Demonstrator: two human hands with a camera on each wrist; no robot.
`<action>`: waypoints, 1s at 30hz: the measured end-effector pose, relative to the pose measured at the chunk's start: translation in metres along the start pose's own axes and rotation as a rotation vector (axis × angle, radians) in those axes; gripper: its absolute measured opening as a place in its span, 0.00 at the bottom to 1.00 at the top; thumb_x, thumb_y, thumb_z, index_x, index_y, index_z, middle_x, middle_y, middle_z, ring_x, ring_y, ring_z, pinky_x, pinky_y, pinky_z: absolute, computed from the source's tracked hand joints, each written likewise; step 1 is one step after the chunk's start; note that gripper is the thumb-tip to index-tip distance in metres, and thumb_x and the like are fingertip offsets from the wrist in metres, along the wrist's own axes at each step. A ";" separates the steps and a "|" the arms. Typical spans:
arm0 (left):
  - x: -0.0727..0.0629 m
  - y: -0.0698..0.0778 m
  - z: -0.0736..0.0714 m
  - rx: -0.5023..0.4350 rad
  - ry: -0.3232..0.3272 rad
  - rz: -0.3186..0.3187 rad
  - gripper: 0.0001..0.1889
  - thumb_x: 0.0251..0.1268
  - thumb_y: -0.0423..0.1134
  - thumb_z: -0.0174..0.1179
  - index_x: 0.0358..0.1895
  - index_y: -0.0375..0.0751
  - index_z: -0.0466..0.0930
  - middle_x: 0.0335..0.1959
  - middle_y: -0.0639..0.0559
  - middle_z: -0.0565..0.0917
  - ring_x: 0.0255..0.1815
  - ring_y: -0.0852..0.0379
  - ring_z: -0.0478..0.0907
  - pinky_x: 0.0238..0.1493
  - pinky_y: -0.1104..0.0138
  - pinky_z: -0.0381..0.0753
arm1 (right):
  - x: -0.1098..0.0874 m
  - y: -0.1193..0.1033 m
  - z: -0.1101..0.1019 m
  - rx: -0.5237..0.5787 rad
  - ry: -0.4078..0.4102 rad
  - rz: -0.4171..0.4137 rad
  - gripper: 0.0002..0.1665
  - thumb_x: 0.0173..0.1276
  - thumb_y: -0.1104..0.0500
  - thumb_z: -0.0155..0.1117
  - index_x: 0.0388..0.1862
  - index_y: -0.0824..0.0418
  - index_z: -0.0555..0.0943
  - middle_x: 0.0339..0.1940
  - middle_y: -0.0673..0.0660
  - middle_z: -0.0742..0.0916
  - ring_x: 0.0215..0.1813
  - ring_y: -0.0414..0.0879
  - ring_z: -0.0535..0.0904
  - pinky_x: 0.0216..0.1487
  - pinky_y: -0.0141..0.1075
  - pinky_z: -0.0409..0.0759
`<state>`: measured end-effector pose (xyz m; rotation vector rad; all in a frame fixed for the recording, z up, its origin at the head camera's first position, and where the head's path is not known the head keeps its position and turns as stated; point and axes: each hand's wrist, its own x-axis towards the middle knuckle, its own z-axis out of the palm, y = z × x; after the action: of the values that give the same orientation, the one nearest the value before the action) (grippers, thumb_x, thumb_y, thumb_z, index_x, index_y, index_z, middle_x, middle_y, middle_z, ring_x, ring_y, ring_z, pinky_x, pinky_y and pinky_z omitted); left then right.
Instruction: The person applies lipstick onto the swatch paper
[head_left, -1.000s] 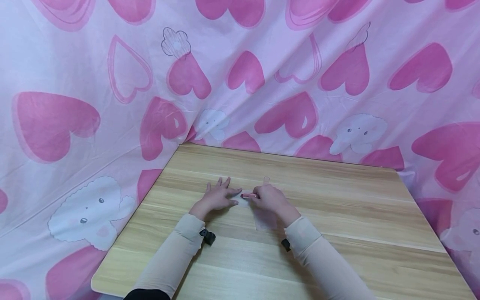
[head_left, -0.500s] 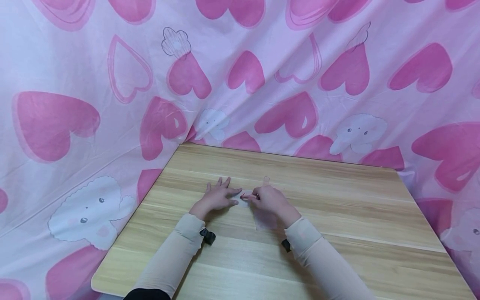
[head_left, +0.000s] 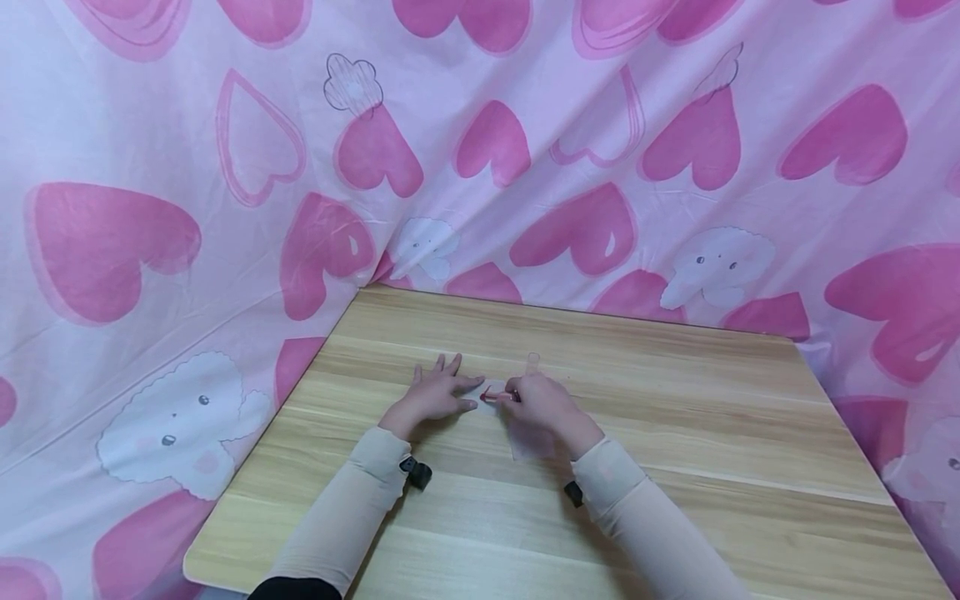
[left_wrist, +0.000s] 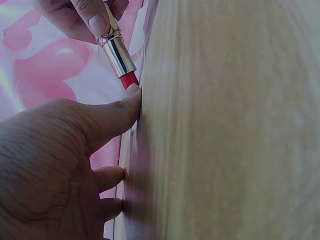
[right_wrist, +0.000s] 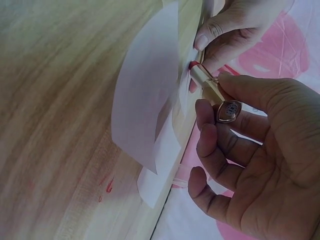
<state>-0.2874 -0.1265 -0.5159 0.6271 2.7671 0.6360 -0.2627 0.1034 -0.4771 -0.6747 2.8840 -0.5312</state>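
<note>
My right hand (head_left: 543, 400) pinches a lipstick (right_wrist: 205, 81) by its metallic tube, whose base carries an oval ornament. The red lipstick tip (left_wrist: 129, 78) points left, right at a white paper (right_wrist: 145, 85) on the table. In the head view, a short red line lies beside the tip. My left hand (head_left: 433, 393) is spread on the wood, its thumb and index finger at the paper's left edge. The thumb tip of the left hand is close beside the red tip in the left wrist view. Part of the paper is hidden under my right hand.
The wooden table (head_left: 675, 400) has small red smears (right_wrist: 109, 186) near the paper. A translucent strip (head_left: 532, 362) shows beyond my right hand. A pink heart-patterned curtain (head_left: 480, 150) hangs along the table's back and left edges.
The lipstick's tip has shifted slightly toward me, and a short red line now shows above it on the paper. My left hand has stayed in place.
</note>
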 end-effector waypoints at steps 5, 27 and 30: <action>0.001 0.001 0.000 0.009 -0.003 0.001 0.27 0.69 0.57 0.61 0.71 0.65 0.72 0.81 0.39 0.47 0.80 0.32 0.37 0.70 0.29 0.29 | -0.002 0.002 0.002 -0.006 0.001 0.000 0.12 0.72 0.49 0.66 0.39 0.56 0.87 0.26 0.46 0.83 0.24 0.40 0.74 0.29 0.37 0.75; 0.000 0.002 -0.001 -0.002 -0.013 -0.010 0.28 0.69 0.58 0.61 0.71 0.66 0.71 0.81 0.39 0.46 0.80 0.33 0.35 0.70 0.31 0.27 | -0.021 0.004 0.004 -0.014 0.055 0.014 0.11 0.70 0.47 0.68 0.31 0.51 0.85 0.22 0.44 0.80 0.25 0.41 0.73 0.28 0.38 0.74; 0.000 0.002 0.000 0.003 -0.011 -0.013 0.28 0.69 0.58 0.61 0.71 0.66 0.71 0.81 0.39 0.46 0.80 0.33 0.35 0.70 0.31 0.27 | -0.022 0.006 0.006 -0.013 0.064 0.013 0.11 0.69 0.47 0.68 0.31 0.51 0.84 0.22 0.43 0.79 0.25 0.41 0.73 0.28 0.38 0.74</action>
<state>-0.2869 -0.1252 -0.5149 0.6104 2.7599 0.6241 -0.2442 0.1164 -0.4833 -0.6523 2.9516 -0.5429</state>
